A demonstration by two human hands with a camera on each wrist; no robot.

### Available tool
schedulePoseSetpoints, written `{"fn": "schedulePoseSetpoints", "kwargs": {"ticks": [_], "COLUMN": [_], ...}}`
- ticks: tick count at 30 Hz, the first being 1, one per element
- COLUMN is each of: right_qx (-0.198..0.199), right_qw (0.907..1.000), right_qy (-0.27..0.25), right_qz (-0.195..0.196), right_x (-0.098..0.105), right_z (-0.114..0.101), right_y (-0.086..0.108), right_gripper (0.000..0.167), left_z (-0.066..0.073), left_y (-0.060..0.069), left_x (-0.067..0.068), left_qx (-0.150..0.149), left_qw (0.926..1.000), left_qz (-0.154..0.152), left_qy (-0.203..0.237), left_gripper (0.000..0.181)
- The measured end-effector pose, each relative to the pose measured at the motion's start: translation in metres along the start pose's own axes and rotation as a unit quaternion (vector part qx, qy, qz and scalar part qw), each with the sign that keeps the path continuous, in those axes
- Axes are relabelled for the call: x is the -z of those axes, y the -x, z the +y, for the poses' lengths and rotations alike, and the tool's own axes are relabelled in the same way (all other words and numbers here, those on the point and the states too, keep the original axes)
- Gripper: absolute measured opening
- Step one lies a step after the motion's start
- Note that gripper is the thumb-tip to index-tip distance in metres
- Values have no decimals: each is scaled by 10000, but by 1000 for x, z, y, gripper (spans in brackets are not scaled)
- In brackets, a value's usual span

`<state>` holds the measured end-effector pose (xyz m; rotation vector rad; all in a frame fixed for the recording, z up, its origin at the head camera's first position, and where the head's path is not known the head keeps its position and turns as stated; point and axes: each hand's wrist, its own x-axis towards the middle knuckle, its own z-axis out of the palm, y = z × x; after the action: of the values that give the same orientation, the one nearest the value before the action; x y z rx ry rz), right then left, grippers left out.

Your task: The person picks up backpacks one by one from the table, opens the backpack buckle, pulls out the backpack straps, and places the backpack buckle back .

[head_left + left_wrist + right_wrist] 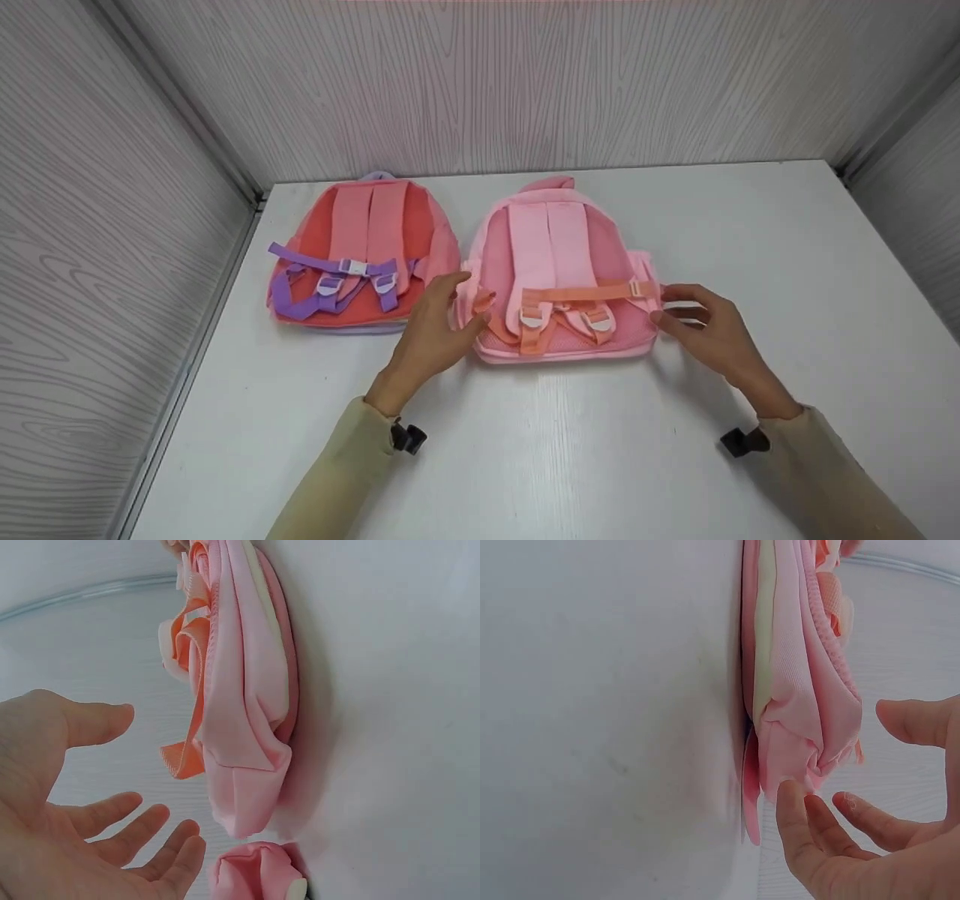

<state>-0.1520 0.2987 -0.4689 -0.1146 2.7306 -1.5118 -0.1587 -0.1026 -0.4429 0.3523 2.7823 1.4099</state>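
Note:
A pink backpack (551, 247) lies on its front, its shoulder straps and orange webbing (589, 293) facing up. At its lower left side is my left hand (431, 330), thumb and fingers spread apart. In the left wrist view, a gap shows between that hand (82, 817) and the pink bag's side (244, 690). My right hand (712, 330) is beside the bag's lower right side, fingers loosely bent around nothing. The right wrist view shows its fingertips close to the pink fabric (802, 690); whether they touch it I cannot tell.
Left of the pink bag lies a red and coral backpack (435, 217) with purple straps (304, 307) and a white buckle (353, 268), also straps up. Both are on a white table (525, 450). Wood-grain panels (525, 82) stand at the back and sides.

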Motion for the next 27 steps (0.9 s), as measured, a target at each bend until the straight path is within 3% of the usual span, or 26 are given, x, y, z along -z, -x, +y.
{"fn": "schedulePoseSetpoints", "kwargs": {"ticks": [13,19,23,27], "right_qx": [-307,-316,-233,-151], "right_qw": [9991,9988,9988,9987], "right_qy": [-34,-60,-164,-238], "right_qz": [-284,-380,-393,-428], "right_x": [-5,-6,-6,-6], "right_z": [7,7,8,9], "right_y": [8,9,9,9], "right_gripper": [70,71,69,66], "left_z": [-28,-37,-37,-35], "left_y": [20,27,27,27], "left_x": [-15,-22,-25,-27], "left_qx": [725,640,392,289], "left_qw": [9972,9967,9957,9955], "left_qz": [-13,-40,-51,-66], "left_qy": [162,500,842,903], "left_gripper": [75,73,70,68]}}
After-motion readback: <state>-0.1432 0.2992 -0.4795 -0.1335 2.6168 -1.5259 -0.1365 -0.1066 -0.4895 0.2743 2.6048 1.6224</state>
